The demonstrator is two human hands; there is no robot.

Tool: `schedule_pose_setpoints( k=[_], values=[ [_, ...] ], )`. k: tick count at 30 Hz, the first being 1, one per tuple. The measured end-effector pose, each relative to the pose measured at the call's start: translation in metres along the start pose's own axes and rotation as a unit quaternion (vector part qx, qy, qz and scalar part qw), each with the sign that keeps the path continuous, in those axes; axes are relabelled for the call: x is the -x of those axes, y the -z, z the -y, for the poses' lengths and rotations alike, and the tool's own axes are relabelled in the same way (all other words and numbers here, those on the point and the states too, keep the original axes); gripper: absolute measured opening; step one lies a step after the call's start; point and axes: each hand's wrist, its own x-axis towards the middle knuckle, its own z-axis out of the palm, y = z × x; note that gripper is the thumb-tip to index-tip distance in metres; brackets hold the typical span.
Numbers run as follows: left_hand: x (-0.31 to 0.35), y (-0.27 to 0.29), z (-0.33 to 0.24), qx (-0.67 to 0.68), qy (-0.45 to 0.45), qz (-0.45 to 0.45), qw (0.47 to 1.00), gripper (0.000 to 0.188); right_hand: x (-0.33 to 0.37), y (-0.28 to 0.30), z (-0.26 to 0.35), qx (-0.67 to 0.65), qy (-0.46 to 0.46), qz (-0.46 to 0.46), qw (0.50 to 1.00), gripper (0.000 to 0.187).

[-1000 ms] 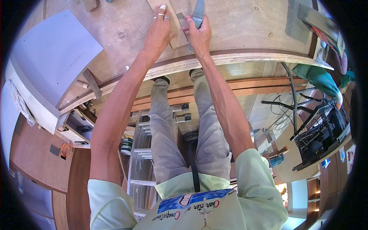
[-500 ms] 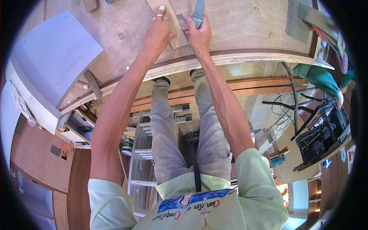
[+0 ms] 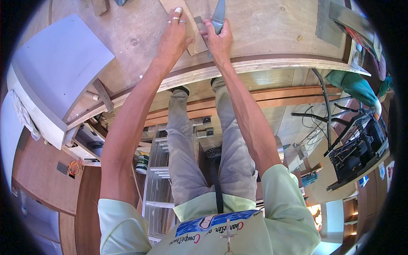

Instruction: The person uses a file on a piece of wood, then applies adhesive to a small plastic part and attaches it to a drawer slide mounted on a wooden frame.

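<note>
My left hand lies with its fingers stretched out on a tan strip of wood, holding it against the pale plywood surface. Rings and a white wrap show on its fingers. In my right hand is a tapered grey-blue tool, its wide part pointing away from me; I cannot make out its exact kind. Under that hand's thumb and fingers, a small dark grey flat piece sits against the strip's right edge.
A curved bluish-white panel rests at the left. A grey metal sheet lies at the far right. Below the surface's front edge stand an aluminium ladder by my legs and a black metal frame with cables at right.
</note>
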Motion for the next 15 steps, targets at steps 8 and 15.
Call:
schedule_pose_setpoints(
  k=[8, 15],
  values=[
    [-0.001, 0.002, -0.002, -0.007, -0.002, -0.002, 1.000, 0.078, 0.010, 0.007, 0.035, 0.201, 0.012, 0.025, 0.979, 0.024],
    [-0.004, -0.002, -0.007, -0.034, 0.018, 0.003, 0.999, 0.080, 0.034, 0.025, 0.040, 0.435, 0.032, 0.121, 0.892, 0.029]
  ],
)
